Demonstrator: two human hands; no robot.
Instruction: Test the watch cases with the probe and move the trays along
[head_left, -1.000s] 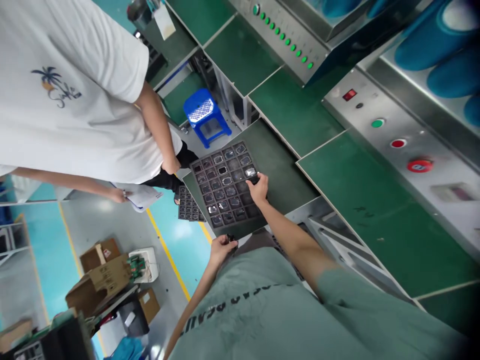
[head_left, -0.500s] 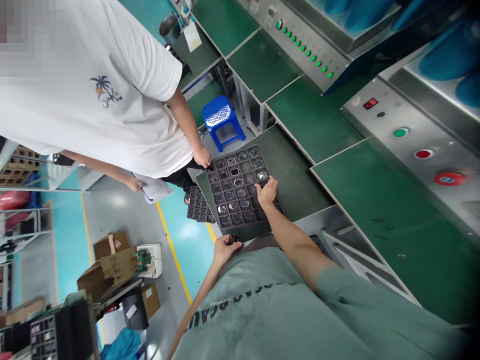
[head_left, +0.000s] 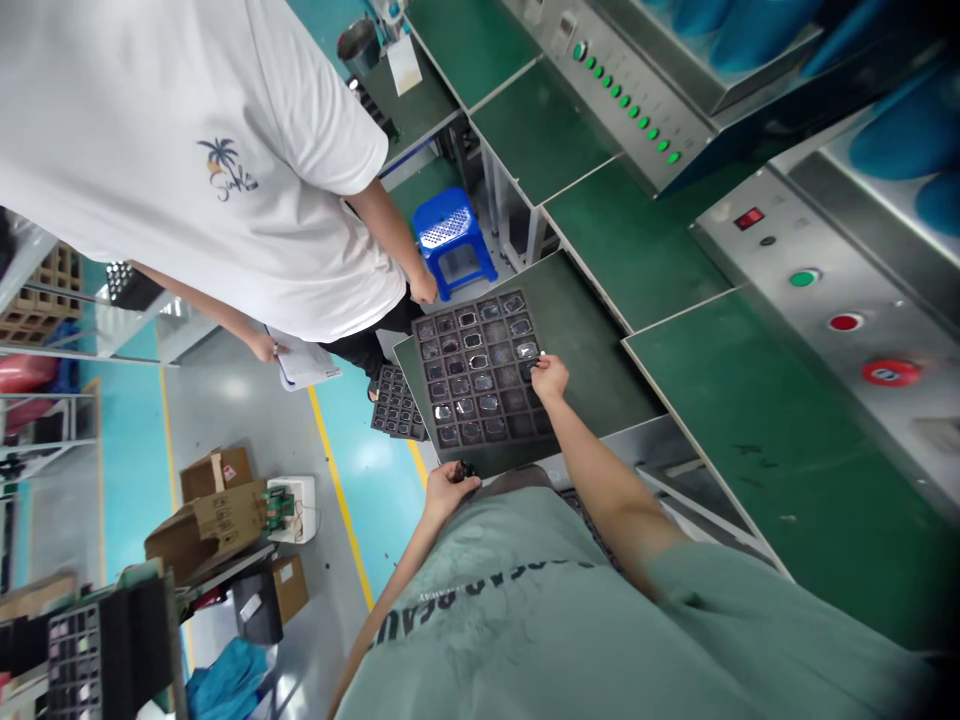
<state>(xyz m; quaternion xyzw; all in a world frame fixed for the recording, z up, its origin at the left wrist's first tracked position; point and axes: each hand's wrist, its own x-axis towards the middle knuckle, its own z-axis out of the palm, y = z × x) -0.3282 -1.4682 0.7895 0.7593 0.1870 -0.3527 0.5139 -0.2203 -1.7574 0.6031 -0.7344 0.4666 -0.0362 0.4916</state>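
Note:
A black compartment tray lies on the dark green table, with glossy dark and clear-looking pieces in many of its pockets. My right hand is at the tray's right edge, fingers pinched together. A tiny white spot shows at its fingertips; what they hold, if anything, I cannot make out. Close to my body, below the tray's lower left corner, my left hand is closed around a small glossy dark piece, partly hidden by the fingers.
A co-worker in a white T-shirt stands across the tray, holding a clipboard. A blue stool is behind the table. Another pocketed tray sits lower down. Machines with buttons line the right; cardboard boxes lie left.
My right hand has drawn slightly right, from over the tray's pockets to its edge, with fingers now pinched. The co-worker's hand has come away from the tray's corner. My left hand stays put.

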